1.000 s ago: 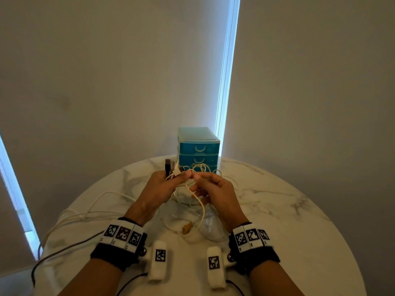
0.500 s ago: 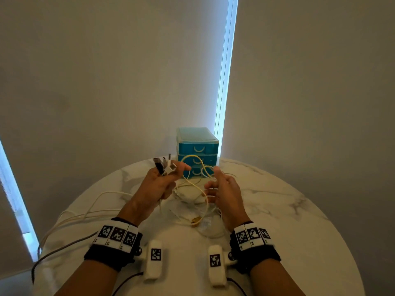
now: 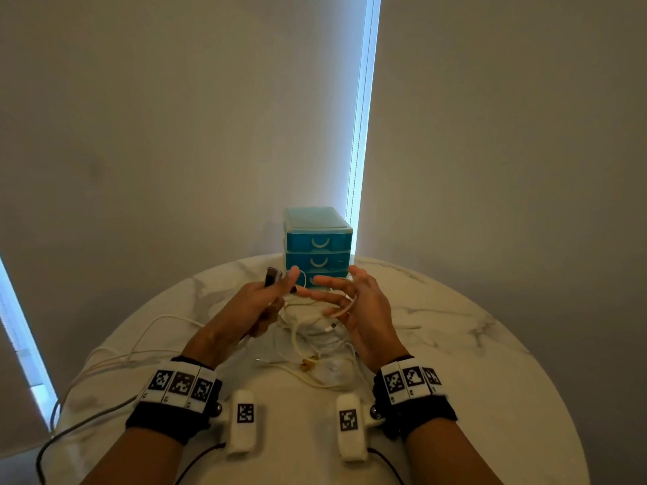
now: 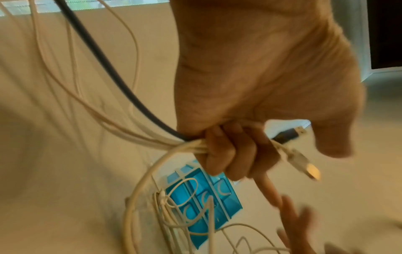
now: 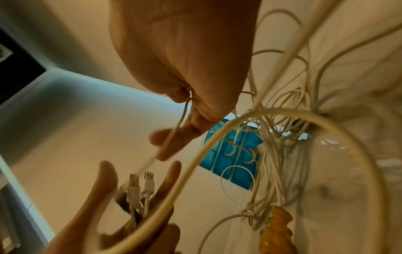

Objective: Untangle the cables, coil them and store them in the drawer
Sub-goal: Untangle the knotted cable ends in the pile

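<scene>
Cables [image 3: 315, 330], mostly white with one dark lead, lie in a tangled heap on the round marbled worktop [image 3: 472, 362], between the two raised hands and in front of a small blue drawer unit [image 3: 317, 243]. The drawer unit stands at the far edge of the worktop, its three drawers closed. The left hand [image 3: 259, 302] holds a bundle of cable ends: its fingers [image 4: 230, 154] curl round several white strands and the dark cable [image 4: 113, 75], and the USB plugs [image 5: 141, 182] stick out beyond the grip. The right hand [image 3: 357, 309] is spread, fingers extended toward the left hand; a thin white strand [image 5: 172, 137] is caught between two of its fingers near their base and runs out across them. A thicker cream cable [image 5: 217, 137] arcs in a loop in front of the right wrist camera. An orange connector [image 3: 310, 362] lies among the loops nearer the person. More white leads [image 3: 140, 348] trail off the left side of the worktop.
</scene>
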